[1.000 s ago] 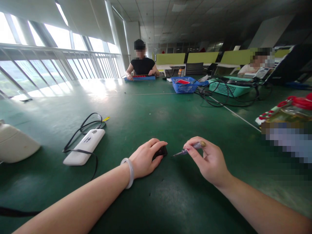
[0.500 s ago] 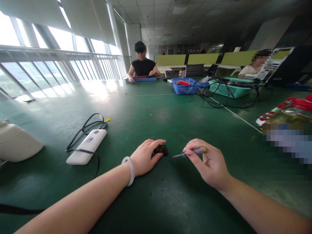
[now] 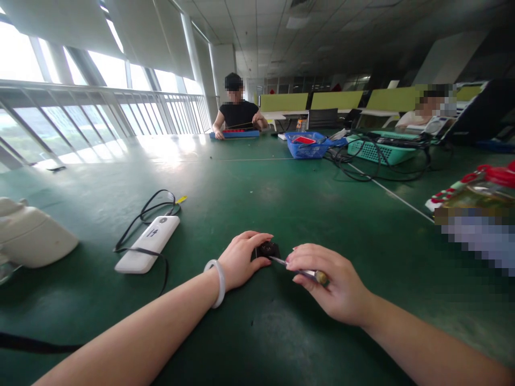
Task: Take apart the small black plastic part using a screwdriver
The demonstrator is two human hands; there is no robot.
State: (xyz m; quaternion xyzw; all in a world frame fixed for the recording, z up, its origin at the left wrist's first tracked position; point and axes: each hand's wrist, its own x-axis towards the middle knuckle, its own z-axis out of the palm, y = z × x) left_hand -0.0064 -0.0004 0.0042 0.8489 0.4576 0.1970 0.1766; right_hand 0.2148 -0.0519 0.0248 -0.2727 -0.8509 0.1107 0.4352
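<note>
On the green table (image 3: pixel 201 198), my left hand (image 3: pixel 240 261), with a pale bangle at the wrist, grips a small black block (image 3: pixel 269 249) between thumb and fingers. Part of the block is hidden under the fingers. My right hand (image 3: pixel 332 281) is closed round a screwdriver (image 3: pixel 308 273) with a clear handle and yellowish end. Its thin metal shaft points left, and the tip is at the block's near right edge; whether it touches cannot be made out.
A white power bank (image 3: pixel 148 244) with a black cable lies left, beside a cream-coloured object (image 3: pixel 36 236). Farther back are a blue basket (image 3: pixel 308 147), a green basket (image 3: pixel 378 153) with black cables, and two people. A red-lidded jar (image 3: pixel 483 187) stands right.
My right hand has moved left and slightly down, bringing the screwdriver's tip to the black block. My left hand keeps its hold. The view has shifted slightly.
</note>
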